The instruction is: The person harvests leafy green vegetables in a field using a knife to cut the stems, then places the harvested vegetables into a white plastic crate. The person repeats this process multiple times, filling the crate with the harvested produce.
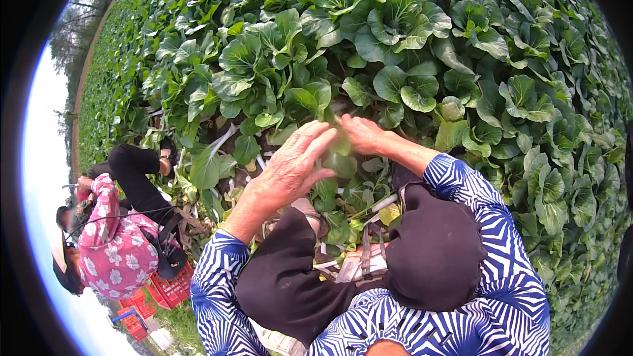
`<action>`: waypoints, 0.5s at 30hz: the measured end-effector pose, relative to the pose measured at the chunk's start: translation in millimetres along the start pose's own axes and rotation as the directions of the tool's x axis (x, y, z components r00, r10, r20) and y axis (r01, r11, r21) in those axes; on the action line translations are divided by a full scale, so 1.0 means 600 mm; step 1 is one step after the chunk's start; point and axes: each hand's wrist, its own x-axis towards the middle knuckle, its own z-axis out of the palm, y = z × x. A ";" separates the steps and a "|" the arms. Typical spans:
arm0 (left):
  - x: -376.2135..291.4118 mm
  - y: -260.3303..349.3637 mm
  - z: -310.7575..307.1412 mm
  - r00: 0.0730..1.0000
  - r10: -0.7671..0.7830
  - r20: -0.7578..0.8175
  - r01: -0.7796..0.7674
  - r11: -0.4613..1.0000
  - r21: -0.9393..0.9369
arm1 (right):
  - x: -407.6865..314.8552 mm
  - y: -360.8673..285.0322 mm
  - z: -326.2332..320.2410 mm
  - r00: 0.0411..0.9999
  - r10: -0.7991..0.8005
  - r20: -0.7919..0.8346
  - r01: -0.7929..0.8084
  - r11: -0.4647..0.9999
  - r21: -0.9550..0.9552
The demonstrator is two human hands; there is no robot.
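Note:
Before me grow dense leafy greens that look like pak choi (395,24), with broad dark-green leaves and pale stems. My left hand (296,163) is raised over the near edge of the plants, its fingers stretched and its thumb apart, with nothing seen in it. Close to its fingertips is my right hand (362,134), fingers bent beside a plant. A blurred green leaf (340,143) hangs between the two hands; whether the right fingers grip it is hidden. Loose leaves and white stalks (383,202) lie on the ground between my knees.
At left crouches another person (116,252) in a pink floral top, beside a red plastic crate (170,287). More red crates (133,324) stand behind. A pulled leaf with a white stem (212,158) lies left of my hands. My bent knees (435,247) flank the work area.

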 end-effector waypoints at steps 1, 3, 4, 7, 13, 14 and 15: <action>0.051 -0.017 0.030 0.989 0.141 0.045 -0.143 0.989 0.049 | 0.014 -0.007 0.024 0.980 -0.197 0.011 0.196 0.980 0.031; 0.102 -0.064 0.085 0.990 0.029 0.138 -0.056 0.979 0.194 | 0.018 0.002 0.047 0.868 -0.492 -0.071 0.483 0.868 -0.117; 0.106 -0.093 0.110 0.980 -0.105 0.167 0.074 0.981 0.181 | 0.016 0.013 0.048 0.901 -0.417 -0.121 0.418 0.908 -0.016; 0.072 -0.194 0.159 0.973 -0.185 0.138 0.140 0.948 0.286 | -0.002 0.063 0.025 0.993 0.060 0.105 -0.102 0.880 0.465; 0.032 -0.276 0.212 0.959 -0.271 0.079 0.254 0.952 0.173 | 0.024 0.088 0.007 0.959 0.277 0.059 -0.281 0.899 0.336; 0.033 -0.275 0.211 0.960 -0.268 0.081 0.253 0.955 0.156 | 0.031 0.086 0.007 0.956 0.289 0.044 -0.287 0.901 0.326; 0.035 -0.274 0.210 0.969 -0.243 0.036 0.235 0.961 0.144 | 0.039 0.086 0.008 0.967 0.254 0.014 -0.244 0.907 0.342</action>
